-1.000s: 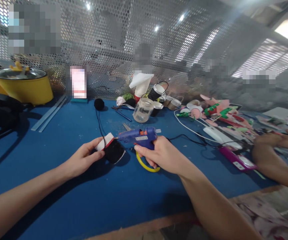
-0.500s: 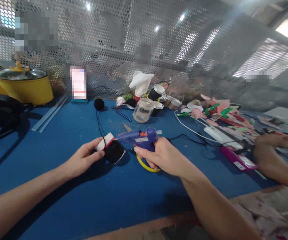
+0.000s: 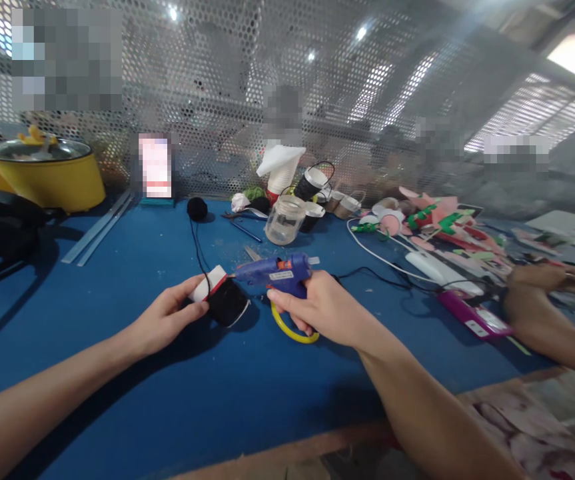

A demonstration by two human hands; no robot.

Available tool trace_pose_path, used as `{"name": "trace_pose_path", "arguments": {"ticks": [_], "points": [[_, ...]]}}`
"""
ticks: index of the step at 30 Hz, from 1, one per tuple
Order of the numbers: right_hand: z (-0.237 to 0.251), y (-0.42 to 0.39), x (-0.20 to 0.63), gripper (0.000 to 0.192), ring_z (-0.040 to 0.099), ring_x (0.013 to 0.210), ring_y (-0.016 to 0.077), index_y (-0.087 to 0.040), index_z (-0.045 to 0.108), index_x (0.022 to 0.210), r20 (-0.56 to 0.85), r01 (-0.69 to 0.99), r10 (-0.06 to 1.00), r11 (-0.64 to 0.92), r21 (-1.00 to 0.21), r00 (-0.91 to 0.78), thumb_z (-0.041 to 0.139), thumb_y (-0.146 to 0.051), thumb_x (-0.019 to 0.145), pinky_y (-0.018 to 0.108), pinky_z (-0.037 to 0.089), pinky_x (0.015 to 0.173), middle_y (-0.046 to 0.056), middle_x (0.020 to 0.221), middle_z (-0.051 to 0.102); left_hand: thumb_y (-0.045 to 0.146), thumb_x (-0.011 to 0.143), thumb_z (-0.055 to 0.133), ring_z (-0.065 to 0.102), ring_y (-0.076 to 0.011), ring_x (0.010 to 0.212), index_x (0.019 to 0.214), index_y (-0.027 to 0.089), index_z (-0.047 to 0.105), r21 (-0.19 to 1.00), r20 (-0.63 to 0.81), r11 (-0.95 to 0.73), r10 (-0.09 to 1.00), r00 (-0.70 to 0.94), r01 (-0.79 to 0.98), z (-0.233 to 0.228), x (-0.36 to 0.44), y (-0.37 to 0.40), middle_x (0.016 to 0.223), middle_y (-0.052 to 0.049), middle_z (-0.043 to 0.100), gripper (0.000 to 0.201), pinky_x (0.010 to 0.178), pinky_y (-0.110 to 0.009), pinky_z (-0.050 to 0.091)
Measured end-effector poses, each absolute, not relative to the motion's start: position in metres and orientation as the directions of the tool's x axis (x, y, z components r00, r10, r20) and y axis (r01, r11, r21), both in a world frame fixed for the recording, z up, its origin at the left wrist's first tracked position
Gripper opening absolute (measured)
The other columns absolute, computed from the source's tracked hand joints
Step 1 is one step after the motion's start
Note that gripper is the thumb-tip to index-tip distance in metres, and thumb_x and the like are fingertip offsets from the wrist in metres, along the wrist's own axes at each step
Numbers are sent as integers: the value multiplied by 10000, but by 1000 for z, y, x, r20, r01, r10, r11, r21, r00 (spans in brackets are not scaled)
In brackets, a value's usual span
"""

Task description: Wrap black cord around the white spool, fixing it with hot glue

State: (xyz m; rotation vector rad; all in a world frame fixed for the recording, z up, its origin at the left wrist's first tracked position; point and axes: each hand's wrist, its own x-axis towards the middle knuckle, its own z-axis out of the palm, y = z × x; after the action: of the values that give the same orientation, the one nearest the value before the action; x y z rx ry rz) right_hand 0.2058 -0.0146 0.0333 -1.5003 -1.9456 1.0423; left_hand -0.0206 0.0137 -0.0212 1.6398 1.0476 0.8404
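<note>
My left hand (image 3: 174, 310) is closed around a small paper cup (image 3: 228, 303), tilted on its side. Black yarn wraps much of the cup; a white and red part is bare near my fingers. A strand runs from it to a black yarn ball (image 3: 197, 209) farther back. In my right hand (image 3: 320, 303) is a blue hot glue gun (image 3: 272, 273), its tip at the cup's white and red band. Beneath the gun, scissors show a yellow handle (image 3: 286, 329) and blade tips; I cannot tell whether the hand touches them.
A clear jar (image 3: 285, 221), several paper cups and a blue pen (image 3: 246, 231) are behind. Left are a yellow pot (image 3: 47, 177), glue sticks (image 3: 97, 230) and a phone (image 3: 156, 167). At right lie a power strip (image 3: 442, 275), a purple box (image 3: 472, 315) and another person's hands (image 3: 532, 290).
The glue gun and my right hand have shifted very slightly left and up, its tip still by the cup's band. My left hand and the cup stay nearly in place.
</note>
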Motion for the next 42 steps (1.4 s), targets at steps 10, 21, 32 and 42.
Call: {"name": "trace_pose_path", "arguments": {"ticks": [10, 21, 32, 42], "points": [[34, -16, 204, 249, 423, 327, 67, -154, 488, 571, -69, 597, 955, 122, -793, -287, 489, -298, 774, 190, 375, 389, -51, 361, 433, 311, 724, 518, 552, -225, 946, 1089, 138, 538, 960, 30, -144, 906, 423, 238, -22, -22, 13, 1039, -53, 643, 405, 872, -309, 401], [34, -17, 203, 232, 412, 328, 69, -168, 466, 576, -80, 569, 953, 106, -815, -292, 501, -301, 764, 193, 368, 377, -58, 363, 426, 316, 732, 518, 533, -239, 991, 1091, 152, 536, 964, 42, -150, 901, 433, 220, -23, -23, 13, 1075, -53, 626, 395, 909, -338, 374], [35, -8, 208, 202, 417, 325, 66, -149, 519, 622, -87, 507, 957, 68, -859, -276, 519, -297, 759, 185, 368, 374, -60, 363, 440, 339, 736, 504, 530, -231, 949, 1106, 119, 506, 960, 38, -156, 895, 445, 231, -26, -22, 14, 1040, -78, 621, 430, 893, -337, 376], [40, 50, 230, 154, 461, 418, 42, -132, 530, 660, 39, 120, 992, 24, -992, 124, 601, -256, 717, 144, 388, 386, -28, 528, 518, 349, 745, 498, 537, -235, 933, 1147, 118, 468, 953, 95, -205, 902, 421, 223, -23, -24, 14, 1049, -90, 607, 464, 858, -344, 401]]}}
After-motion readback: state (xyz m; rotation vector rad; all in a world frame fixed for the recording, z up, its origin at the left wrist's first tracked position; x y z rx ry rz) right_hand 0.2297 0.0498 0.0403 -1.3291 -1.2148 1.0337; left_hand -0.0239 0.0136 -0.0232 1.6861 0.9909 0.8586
